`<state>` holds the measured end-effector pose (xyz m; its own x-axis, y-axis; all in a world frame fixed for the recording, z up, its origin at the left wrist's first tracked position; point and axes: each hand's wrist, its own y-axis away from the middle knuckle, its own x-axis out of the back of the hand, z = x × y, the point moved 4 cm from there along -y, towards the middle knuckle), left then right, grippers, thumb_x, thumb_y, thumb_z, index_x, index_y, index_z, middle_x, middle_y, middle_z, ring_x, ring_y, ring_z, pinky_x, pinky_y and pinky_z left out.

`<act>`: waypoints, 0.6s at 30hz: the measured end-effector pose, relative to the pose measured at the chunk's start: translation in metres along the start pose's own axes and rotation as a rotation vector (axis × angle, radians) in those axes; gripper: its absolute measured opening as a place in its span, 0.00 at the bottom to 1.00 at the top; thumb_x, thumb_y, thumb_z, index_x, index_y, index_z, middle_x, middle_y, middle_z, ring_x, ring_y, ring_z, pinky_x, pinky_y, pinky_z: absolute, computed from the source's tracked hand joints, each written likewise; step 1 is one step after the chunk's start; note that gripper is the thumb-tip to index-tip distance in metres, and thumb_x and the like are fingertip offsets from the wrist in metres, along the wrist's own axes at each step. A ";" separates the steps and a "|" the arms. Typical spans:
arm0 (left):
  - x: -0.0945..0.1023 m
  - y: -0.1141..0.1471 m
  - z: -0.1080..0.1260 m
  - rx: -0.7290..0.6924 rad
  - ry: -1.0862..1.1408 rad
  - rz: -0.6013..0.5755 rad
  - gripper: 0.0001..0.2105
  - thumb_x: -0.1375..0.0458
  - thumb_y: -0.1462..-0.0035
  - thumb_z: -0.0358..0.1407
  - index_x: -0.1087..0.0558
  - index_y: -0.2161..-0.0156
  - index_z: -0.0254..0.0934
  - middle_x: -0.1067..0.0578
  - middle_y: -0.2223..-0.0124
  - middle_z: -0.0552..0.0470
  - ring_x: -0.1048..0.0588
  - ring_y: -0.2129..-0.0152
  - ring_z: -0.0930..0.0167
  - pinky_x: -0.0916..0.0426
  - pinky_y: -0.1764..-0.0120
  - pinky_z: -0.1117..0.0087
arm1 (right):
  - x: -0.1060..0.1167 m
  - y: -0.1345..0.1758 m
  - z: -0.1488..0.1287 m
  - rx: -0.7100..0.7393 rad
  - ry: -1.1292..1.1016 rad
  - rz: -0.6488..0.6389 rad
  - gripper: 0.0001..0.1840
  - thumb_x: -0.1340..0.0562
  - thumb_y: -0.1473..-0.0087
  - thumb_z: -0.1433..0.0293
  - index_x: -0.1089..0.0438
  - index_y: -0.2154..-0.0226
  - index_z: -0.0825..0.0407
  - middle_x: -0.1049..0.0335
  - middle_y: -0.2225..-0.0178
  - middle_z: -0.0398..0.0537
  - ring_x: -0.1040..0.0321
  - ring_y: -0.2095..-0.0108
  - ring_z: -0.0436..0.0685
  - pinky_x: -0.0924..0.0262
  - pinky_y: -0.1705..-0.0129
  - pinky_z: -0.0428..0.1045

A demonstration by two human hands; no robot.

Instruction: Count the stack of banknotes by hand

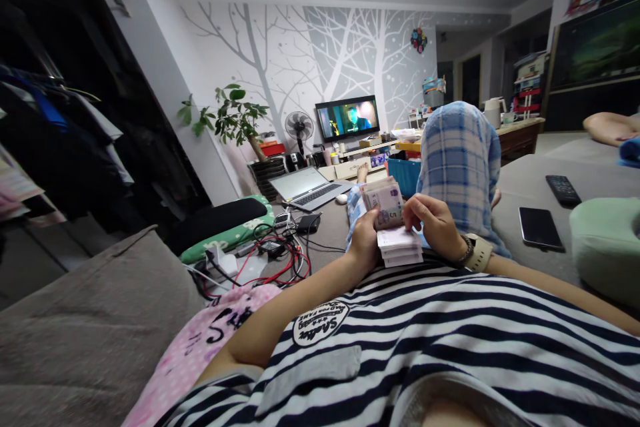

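Note:
A thick stack of banknotes [389, 203] is folded back in front of my striped shirt, its upper part showing a figure 5. My left hand [365, 239] is closed around the left side of the stack, thumb on top. The paler lower part [400, 248] of the notes hangs down towards my belly in several layers. Against the right edge of the stack, my right hand [435, 223] has its fingers curled and pinched at the notes. On my right wrist is a pale watch [479, 253] with a bracelet beside it.
On the grey sofa at left lie an opened laptop [310, 188], a white mouse [341, 199] and tangled cables [285, 260]. A phone [541, 228], a remote control [563, 191] and a green cushion [605, 237] lie at right. My raised knee [459, 167] stands beyond the notes. Another person's limb [611, 127] shows far right.

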<state>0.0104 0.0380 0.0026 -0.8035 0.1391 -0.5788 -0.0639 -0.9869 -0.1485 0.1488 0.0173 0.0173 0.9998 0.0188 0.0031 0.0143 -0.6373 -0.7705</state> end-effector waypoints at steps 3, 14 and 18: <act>-0.001 0.002 0.000 0.012 -0.016 -0.063 0.09 0.38 0.50 0.36 0.22 0.65 0.32 0.17 0.64 0.44 0.19 0.58 0.58 0.26 0.54 0.60 | 0.005 -0.004 0.007 -0.035 0.042 0.106 0.28 0.40 0.41 0.46 0.37 0.80 0.49 0.38 0.82 0.41 0.44 0.79 0.51 0.48 0.73 0.49; 0.004 0.000 -0.002 -0.016 -0.091 -0.020 0.07 0.36 0.50 0.34 0.22 0.66 0.33 0.19 0.69 0.48 0.19 0.67 0.63 0.27 0.61 0.66 | 0.006 -0.007 0.023 -0.118 0.108 0.133 0.20 0.36 0.44 0.54 0.36 0.77 0.50 0.37 0.81 0.40 0.42 0.77 0.52 0.49 0.72 0.49; -0.003 0.002 0.001 0.010 -0.006 -0.027 0.07 0.37 0.50 0.38 0.24 0.70 0.35 0.18 0.67 0.47 0.19 0.60 0.60 0.27 0.57 0.65 | 0.006 -0.004 0.014 -0.036 0.095 0.128 0.18 0.37 0.41 0.57 0.35 0.77 0.50 0.39 0.79 0.40 0.44 0.76 0.51 0.50 0.71 0.49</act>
<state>0.0124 0.0355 0.0046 -0.8051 0.1656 -0.5696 -0.0916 -0.9834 -0.1565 0.1548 0.0306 0.0120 0.9902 -0.1362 -0.0319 -0.1143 -0.6567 -0.7454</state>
